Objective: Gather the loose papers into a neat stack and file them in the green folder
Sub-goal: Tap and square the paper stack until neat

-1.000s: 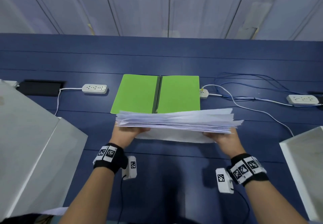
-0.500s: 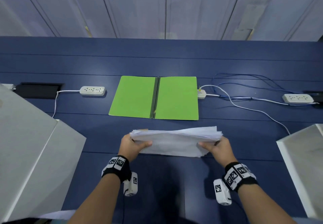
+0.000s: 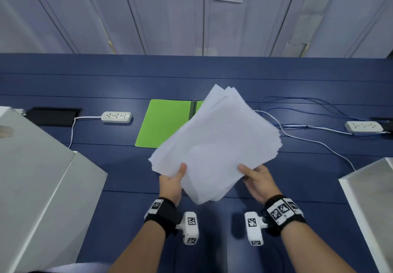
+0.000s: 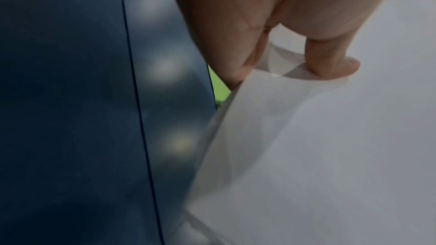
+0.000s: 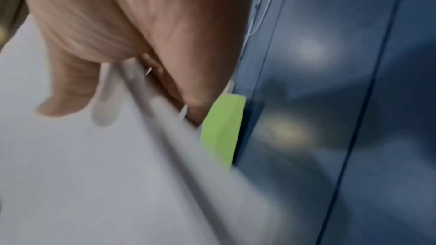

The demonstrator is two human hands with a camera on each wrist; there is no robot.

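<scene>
A thick stack of white papers (image 3: 214, 145) is held up above the blue table, turned at a slant so one corner points toward me. My left hand (image 3: 173, 180) grips its lower left edge with the thumb on top (image 4: 330, 59). My right hand (image 3: 256, 179) pinches the lower right edge, thumb on top (image 5: 66, 100), fingers under the papers (image 5: 118, 174). The green folder (image 3: 163, 121) lies open on the table behind the stack, which hides its right half. Slivers of the folder (image 4: 220, 88) (image 5: 221, 129) show past the fingers in both wrist views.
The blue table (image 3: 106, 166) carries a white power strip (image 3: 116, 117) left of the folder, another power strip (image 3: 364, 126) at the right, and blue and white cables (image 3: 308, 136) between. Grey boxes stand at the left (image 3: 38, 183) and right (image 3: 370, 198) edges.
The stack, held flat and low half a second ago, has been lifted and turned so its face slants toward me and now covers the folder's right half. Both hands shifted to its near edges.
</scene>
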